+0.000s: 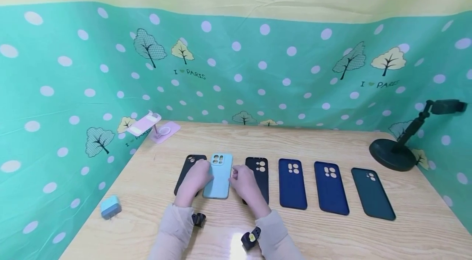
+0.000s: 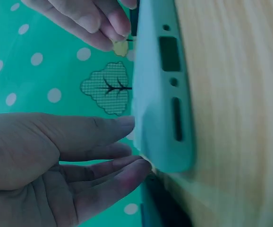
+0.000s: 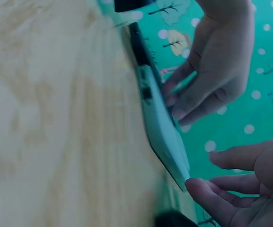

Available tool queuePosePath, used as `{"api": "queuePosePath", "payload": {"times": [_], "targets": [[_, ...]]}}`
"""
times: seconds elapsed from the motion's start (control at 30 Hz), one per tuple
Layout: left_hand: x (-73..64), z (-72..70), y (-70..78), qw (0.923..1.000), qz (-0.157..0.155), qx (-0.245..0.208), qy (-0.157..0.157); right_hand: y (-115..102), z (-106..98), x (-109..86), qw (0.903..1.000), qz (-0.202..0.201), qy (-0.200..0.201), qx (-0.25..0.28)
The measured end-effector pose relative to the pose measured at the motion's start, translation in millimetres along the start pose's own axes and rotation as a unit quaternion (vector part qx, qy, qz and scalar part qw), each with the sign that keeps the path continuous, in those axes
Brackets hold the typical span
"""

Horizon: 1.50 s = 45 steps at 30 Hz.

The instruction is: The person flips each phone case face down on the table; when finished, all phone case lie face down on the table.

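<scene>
A light blue phone case (image 1: 217, 182) lies back-up on the wooden table between two dark ones. My left hand (image 1: 198, 176) is at its left edge, reaching over a black phone case (image 1: 182, 176) that it partly hides. In the left wrist view, its thumb and fingers (image 2: 113, 182) are extended, with the tips right at the case's corner. On the other side, my right hand (image 1: 243, 181) is by the right edge, over part of another black phone case (image 1: 263, 184). The right wrist view shows its thumb apart from the fingers and a fingertip at the case's edge.
Two navy phone cases (image 1: 292, 188) (image 1: 332, 192) and a dark green one (image 1: 374, 196) continue the row rightward. A pink phone stand (image 1: 157, 131) stands back left, a black stand (image 1: 392, 155) back right. A blue charger plug (image 1: 110, 207) sits front left. A patterned curtain (image 1: 250, 67) surrounds the table.
</scene>
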<state>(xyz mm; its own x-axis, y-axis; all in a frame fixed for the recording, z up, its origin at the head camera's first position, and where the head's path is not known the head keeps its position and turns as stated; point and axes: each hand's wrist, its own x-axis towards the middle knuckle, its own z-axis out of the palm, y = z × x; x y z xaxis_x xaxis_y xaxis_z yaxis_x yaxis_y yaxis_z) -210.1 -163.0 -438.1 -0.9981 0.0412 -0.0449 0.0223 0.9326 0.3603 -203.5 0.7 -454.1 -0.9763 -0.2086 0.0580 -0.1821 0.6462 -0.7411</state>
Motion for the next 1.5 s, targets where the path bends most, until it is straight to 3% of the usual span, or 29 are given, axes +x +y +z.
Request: {"api": "queuePosePath", "payload": {"times": [0.2,0.37,0.57,0.7,0.87,1.03,1.2,1.5], "targets": [[1.4,-3.7,4.0,0.9994,0.021,-0.025,0.009,11,-18,-0.5,0.9985,-0.033,0.036,0.024],[7.0,1.6,11.2,0.9959,0.051,-0.073,-0.019,24,-31,-0.1,0.9976,-0.036,0.059,0.011],[12.5,10.1,27.0,0.9886,0.085,-0.117,-0.043,36,-46,1.0,0.9976,-0.006,0.067,-0.014],[17.0,18.9,40.3,0.9865,0.101,-0.118,-0.052,44,-54,2.8,0.9962,0.028,0.073,-0.037],[20.4,29.0,59.8,0.9866,0.093,-0.114,-0.071,55,-63,4.9,0.9920,0.057,0.085,-0.074],[20.9,37.0,71.1,0.9884,0.090,-0.107,-0.061,61,-64,5.3,0.9896,0.074,0.067,-0.104],[21.2,41.4,72.5,0.9900,0.099,-0.088,-0.048,59,-62,2.6,0.9878,0.086,0.046,-0.121],[22.8,42.6,69.7,0.9905,0.077,-0.094,-0.065,60,-57,3.8,0.9883,0.083,0.052,-0.116]]}}
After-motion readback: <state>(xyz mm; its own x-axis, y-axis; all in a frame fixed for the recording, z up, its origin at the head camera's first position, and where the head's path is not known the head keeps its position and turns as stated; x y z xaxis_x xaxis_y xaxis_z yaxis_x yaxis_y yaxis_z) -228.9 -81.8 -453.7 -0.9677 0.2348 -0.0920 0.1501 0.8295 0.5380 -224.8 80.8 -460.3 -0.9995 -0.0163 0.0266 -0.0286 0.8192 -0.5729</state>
